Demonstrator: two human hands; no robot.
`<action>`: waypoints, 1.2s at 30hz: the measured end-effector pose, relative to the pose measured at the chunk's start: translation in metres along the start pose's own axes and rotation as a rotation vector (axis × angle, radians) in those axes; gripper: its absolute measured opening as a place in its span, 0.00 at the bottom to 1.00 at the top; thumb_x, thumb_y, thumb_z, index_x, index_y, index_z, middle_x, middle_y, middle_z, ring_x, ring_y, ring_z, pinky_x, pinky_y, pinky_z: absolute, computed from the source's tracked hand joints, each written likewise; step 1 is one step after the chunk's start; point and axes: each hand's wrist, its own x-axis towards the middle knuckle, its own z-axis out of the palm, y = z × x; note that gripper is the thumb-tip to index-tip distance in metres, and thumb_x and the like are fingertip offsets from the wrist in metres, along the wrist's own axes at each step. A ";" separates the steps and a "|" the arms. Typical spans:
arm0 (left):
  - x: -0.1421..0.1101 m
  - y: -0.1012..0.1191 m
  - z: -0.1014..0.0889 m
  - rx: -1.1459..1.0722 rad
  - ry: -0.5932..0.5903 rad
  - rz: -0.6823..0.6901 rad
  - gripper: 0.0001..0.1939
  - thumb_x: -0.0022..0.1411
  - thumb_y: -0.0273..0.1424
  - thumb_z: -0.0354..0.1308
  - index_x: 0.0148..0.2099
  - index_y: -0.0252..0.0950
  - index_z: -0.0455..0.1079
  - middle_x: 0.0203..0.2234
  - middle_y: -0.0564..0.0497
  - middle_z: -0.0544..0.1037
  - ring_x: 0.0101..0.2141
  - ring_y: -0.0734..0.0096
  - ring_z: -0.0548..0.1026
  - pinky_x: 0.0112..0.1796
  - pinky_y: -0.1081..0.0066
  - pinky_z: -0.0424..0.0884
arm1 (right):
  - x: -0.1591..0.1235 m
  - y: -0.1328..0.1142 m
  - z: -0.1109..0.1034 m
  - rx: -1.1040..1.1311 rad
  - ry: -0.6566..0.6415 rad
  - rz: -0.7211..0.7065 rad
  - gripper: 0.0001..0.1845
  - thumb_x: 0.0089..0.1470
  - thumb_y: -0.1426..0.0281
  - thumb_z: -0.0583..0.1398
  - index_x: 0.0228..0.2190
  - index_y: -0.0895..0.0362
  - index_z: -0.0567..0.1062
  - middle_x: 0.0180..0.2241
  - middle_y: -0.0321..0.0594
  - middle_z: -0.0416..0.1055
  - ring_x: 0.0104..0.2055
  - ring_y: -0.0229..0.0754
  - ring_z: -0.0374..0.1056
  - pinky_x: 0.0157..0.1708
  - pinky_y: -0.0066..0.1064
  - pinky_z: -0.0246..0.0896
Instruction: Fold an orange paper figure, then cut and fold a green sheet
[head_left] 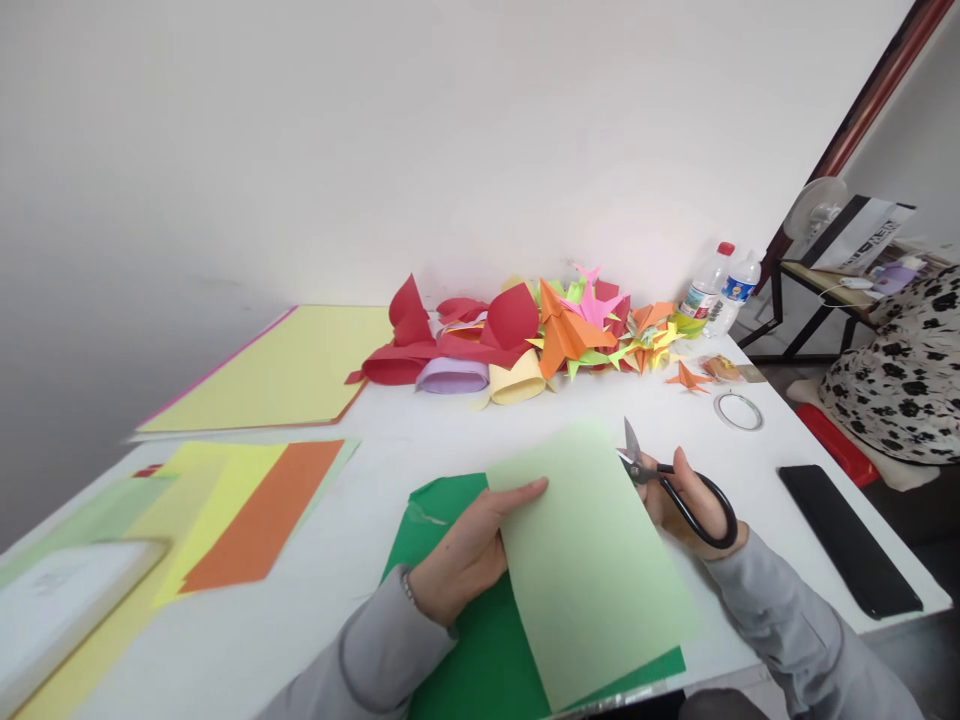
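My left hand (466, 545) pinches the left edge of a pale green sheet of paper (589, 570), thumb on top and fingers beneath. A pair of scissors (631, 445) with black loop handles is in my right hand (694, 510). Its blades are spread apart and point up and away, just beside the sheet's upper right edge. I cannot tell whether they touch the paper. Under the pale sheet and my left hand lies a dark green sheet (480, 650), partly covered, with a creased upper left corner.
Folded paper shapes, red rolls (401, 365) and orange stars (566, 330), pile against the wall. Two bottles (705, 285), a tape roll (739, 410) and a black flat object (847, 540) stand or lie right. Coloured sheets (262, 520) and a white box (67, 610) lie left. A person in patterned cloth (900, 370) is at right.
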 end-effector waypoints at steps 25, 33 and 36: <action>-0.002 0.004 -0.004 -0.030 -0.020 0.090 0.21 0.55 0.28 0.64 0.51 0.29 0.73 0.37 0.41 0.82 0.37 0.54 0.80 0.37 0.64 0.76 | -0.005 -0.004 0.003 0.029 -0.053 -0.003 0.46 0.51 0.35 0.44 0.58 0.55 0.61 0.37 0.44 0.75 0.34 0.45 0.71 0.38 0.36 0.60; -0.003 -0.002 0.002 -0.009 -0.016 0.118 0.22 0.55 0.29 0.65 0.52 0.29 0.72 0.38 0.40 0.82 0.35 0.55 0.81 0.37 0.63 0.77 | -0.005 -0.001 0.003 0.036 0.036 -0.041 0.44 0.50 0.37 0.51 0.55 0.56 0.65 0.32 0.40 0.73 0.34 0.44 0.69 0.38 0.35 0.59; -0.002 -0.002 0.003 -0.003 0.011 0.123 0.22 0.55 0.29 0.65 0.52 0.28 0.72 0.37 0.39 0.82 0.34 0.55 0.81 0.36 0.63 0.77 | -0.005 -0.002 0.005 0.061 0.017 -0.048 0.43 0.50 0.38 0.51 0.56 0.56 0.64 0.37 0.42 0.74 0.37 0.45 0.70 0.39 0.35 0.59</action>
